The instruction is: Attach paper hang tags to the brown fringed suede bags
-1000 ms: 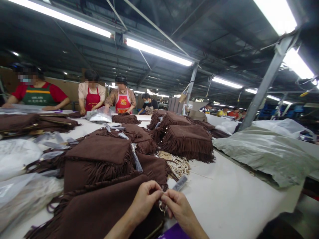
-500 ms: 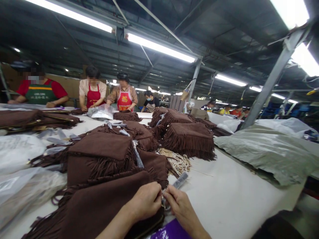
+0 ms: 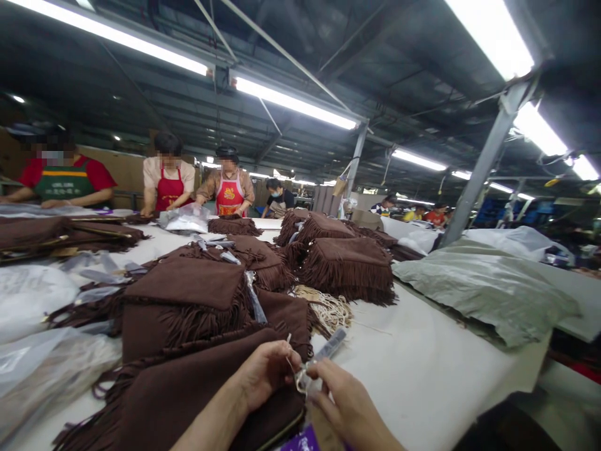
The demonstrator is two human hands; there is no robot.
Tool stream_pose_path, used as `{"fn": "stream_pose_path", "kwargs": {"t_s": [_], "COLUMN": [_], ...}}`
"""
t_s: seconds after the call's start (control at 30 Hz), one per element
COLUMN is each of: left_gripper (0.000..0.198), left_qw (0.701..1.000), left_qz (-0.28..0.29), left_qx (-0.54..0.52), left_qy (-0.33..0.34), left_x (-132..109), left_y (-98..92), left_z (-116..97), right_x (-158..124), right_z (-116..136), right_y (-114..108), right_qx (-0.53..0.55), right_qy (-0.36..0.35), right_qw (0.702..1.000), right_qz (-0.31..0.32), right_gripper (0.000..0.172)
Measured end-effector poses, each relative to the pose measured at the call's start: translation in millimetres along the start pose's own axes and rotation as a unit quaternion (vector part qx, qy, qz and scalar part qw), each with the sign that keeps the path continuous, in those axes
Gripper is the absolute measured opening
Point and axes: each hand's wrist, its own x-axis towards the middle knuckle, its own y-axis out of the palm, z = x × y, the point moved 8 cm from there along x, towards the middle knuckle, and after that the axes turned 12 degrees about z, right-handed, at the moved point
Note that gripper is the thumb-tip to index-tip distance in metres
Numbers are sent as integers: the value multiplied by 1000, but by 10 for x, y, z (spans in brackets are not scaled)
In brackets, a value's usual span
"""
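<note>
Both hands meet over the nearest brown fringed suede piece (image 3: 201,388), which has a zip along its lower right edge. My left hand (image 3: 267,373) pinches a thin pale string (image 3: 290,362), whose end sticks up past the fingertips. Closed beside it, my right hand (image 3: 347,401) grips the looped part of the same string. A plastic-wrapped grey strip (image 3: 331,344) juts out behind the right fingers. Below the right hand hang a brown card tag (image 3: 323,431) and a purple piece with white print (image 3: 300,440).
Stacked brown fringed pieces (image 3: 188,285) stand ahead, with another stack (image 3: 347,263) further right. A bundle of cream strings (image 3: 326,307) lies on the white table (image 3: 422,351). Plastic bags (image 3: 37,363) lie left, a grey-green sheet (image 3: 483,288) right. Several people work across the table.
My left hand has opened outward slightly and turned, so the string end and a loop now show. The brown tag has come into sight under my right hand. The view has shifted slightly right.
</note>
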Motion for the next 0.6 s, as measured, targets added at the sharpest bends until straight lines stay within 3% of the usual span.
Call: {"fn": "stream_pose_path", "kwargs": {"t_s": [0.1, 0.27, 0.33, 0.43, 0.5, 0.6], "left_gripper": [22, 13, 10, 9, 10, 12], "left_qw": [999, 996, 995, 994, 994, 995], "left_qz": [7, -9, -17, -25, -30, -40], "left_qx": [-42, -82, -92, -100, -101, -89], "left_qy": [1, -17, -19, -22, -20, -11], "left_x": [-7, -7, -8, -14, -22, -35], "left_y": [-27, -113, -139, -158, -154, -133], "left_z": [19, 93, 103, 99, 87, 87], "right_x": [-59, -227, -299, -348, -345, -334], "right_z": [-18, 204, 280, 227, 145, 37], "right_y": [-34, -92, 2, 193, 306, 419], "right_qx": [-129, -82, -59, -69, -94, -107], "right_qy": [48, -18, -38, -15, -20, -67], "right_qw": [989, 996, 996, 994, 993, 992], "right_qz": [47, 20, 48, 82, 73, 24], "right_gripper": [20, 24, 22, 49, 57, 53]}}
